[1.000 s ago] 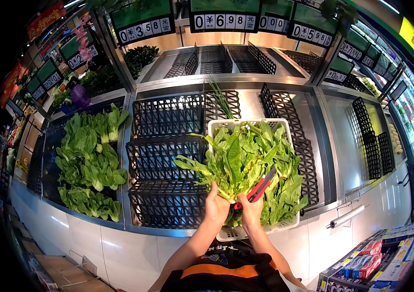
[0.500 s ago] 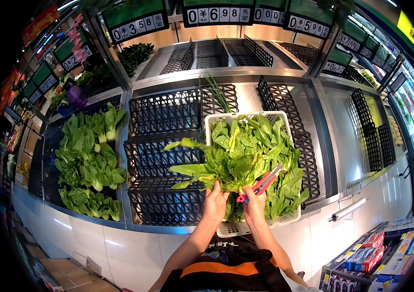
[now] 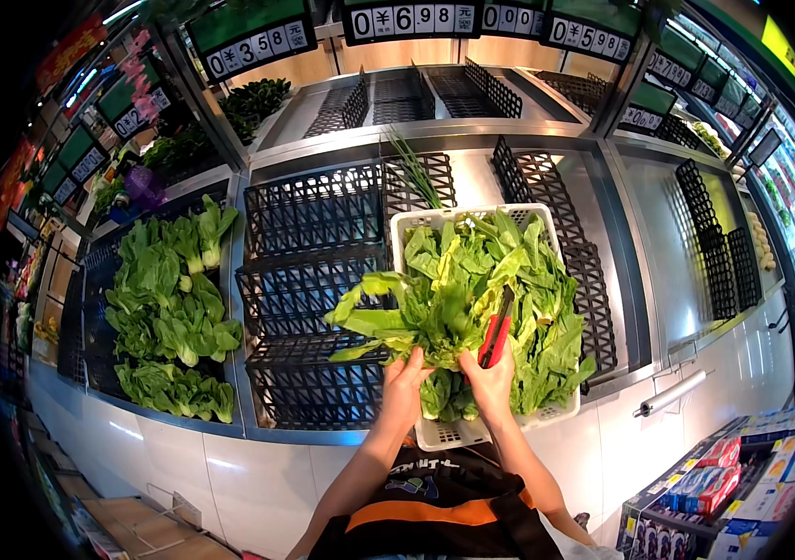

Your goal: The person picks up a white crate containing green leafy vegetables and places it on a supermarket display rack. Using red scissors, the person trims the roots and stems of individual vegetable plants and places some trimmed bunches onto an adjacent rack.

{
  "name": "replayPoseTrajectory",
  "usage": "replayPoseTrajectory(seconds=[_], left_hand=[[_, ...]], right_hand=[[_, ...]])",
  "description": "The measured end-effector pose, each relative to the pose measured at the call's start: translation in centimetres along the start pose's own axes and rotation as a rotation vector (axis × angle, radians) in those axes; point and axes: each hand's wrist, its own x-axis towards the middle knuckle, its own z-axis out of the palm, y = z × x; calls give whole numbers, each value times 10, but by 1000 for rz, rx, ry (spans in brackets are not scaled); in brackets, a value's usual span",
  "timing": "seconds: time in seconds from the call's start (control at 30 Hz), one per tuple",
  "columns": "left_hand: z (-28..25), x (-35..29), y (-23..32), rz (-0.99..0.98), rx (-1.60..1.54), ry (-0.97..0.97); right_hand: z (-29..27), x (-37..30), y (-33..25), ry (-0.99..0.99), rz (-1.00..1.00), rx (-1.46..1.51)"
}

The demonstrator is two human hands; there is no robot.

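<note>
The bunch of greens (image 3: pixel 421 313), broad, crinkled and glossy, is held above a white perforated plastic crate (image 3: pixel 453 434) of similar leaves. The left hand (image 3: pixel 405 381) is closed round its stems; the right hand (image 3: pixel 489 381) grips the stems and a red tool (image 3: pixel 496 327). Black slatted racks (image 3: pixel 309 280) lie alongside.

Since a second ago, the red-handled tool (image 3: pixel 496 327) in the right hand (image 3: pixel 491 381) has swung from pointing toward 2 o'clock to near 12 o'clock. The bunch of leafy greens (image 3: pixel 425 308) has spread further toward 9 o'clock, beyond the white basket (image 3: pixel 458 431).
</note>
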Motion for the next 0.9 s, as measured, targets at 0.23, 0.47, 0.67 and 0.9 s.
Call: replayPoseTrajectory(seconds=[0.23, 0.47, 0.67, 0.9], left_hand=[[-3, 3, -2, -21, -233, -37], [-14, 9, -7, -23, -456, -210], [-5, 7, 4, -69, -399, -242], [9, -1, 11, -95, -231, -195]], right_hand=[[1, 2, -1, 61, 121, 144], [5, -8, -26, 107, -117, -102], [5, -15, -32, 86, -110, -173], [3, -15, -25, 123, -159, -209]])
